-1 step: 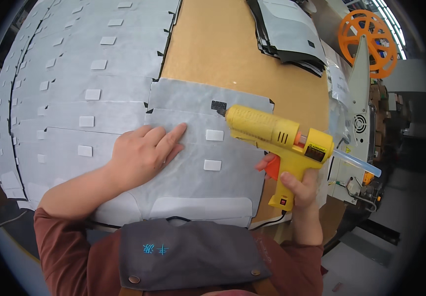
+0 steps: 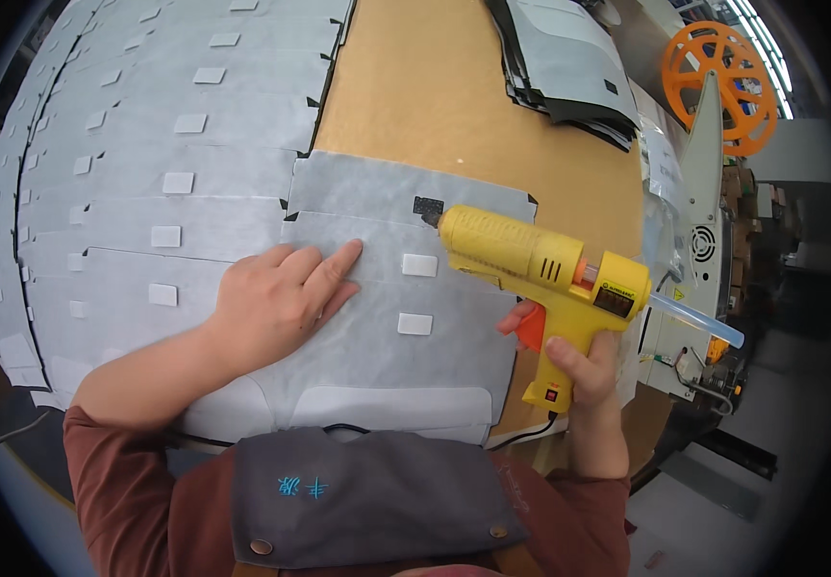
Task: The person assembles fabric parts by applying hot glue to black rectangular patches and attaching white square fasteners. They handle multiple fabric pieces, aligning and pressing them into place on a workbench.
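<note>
My right hand (image 2: 591, 361) grips a yellow hot glue gun (image 2: 512, 250) by its handle, with a finger at the orange trigger (image 2: 531, 327). A translucent glue stick (image 2: 696, 321) sticks out of the gun's back end. The nozzle is at a small black patch (image 2: 427, 206) on a thin grey sheet (image 2: 339, 183); whether it touches cannot be told. My left hand (image 2: 281, 300) rests on the layered sheets with its index finger stretched out, holding nothing. Between the hands, two white rectangular tabs (image 2: 419, 264) lie on the grey material.
More grey sheets with rows of white tabs (image 2: 178, 183) overlap across the left of the brown table (image 2: 415, 87). A stack of black-edged grey pieces (image 2: 569, 67) lies at the far right. Beyond the table's right edge stand a machine (image 2: 709, 212) and an orange reel (image 2: 720, 87).
</note>
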`<state>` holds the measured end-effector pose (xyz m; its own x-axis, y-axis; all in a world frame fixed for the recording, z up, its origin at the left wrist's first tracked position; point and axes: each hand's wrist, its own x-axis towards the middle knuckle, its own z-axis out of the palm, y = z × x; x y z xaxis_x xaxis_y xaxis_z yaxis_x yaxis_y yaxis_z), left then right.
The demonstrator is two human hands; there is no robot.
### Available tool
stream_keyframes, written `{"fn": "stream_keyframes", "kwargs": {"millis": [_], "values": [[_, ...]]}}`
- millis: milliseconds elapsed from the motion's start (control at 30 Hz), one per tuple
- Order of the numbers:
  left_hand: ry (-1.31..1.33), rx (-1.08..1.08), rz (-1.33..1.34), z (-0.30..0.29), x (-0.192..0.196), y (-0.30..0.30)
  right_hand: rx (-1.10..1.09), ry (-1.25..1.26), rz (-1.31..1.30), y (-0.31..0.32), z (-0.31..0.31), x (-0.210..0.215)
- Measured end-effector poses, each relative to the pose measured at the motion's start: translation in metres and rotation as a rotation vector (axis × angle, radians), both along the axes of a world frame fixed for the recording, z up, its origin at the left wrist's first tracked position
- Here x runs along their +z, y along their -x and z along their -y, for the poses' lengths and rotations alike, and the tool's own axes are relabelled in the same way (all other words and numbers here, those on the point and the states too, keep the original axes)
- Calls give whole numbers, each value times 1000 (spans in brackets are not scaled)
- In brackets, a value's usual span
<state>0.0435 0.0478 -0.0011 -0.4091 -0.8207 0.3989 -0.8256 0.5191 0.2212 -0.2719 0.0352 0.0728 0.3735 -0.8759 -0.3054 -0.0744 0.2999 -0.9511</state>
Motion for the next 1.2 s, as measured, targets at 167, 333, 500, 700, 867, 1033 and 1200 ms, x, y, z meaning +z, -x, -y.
{"fn": "stream_keyframes", "kwargs": {"millis": [167,333,500,700,867,1033,1200], "values": [[-38,-13,-10,2,-3,-1,-32,-20,-8,-2,2,-8],[-63,-26,-36,3,-3,-3,-36,-29,-27,0,3,-10],[-73,-29,-35,4,-3,-3,-21,-24,-40,-1,4,-9],[-84,-29,-33,4,-3,-4,-9,-24,-56,1,5,-12],[-92,-35,-28,4,-4,-5,-39,-24,-24,3,3,-15],[-93,-35,-32,4,-4,-5,-23,-16,-17,3,4,-16],[-93,-39,-23,5,-4,-5,-28,-11,-28,6,3,-19]]}}
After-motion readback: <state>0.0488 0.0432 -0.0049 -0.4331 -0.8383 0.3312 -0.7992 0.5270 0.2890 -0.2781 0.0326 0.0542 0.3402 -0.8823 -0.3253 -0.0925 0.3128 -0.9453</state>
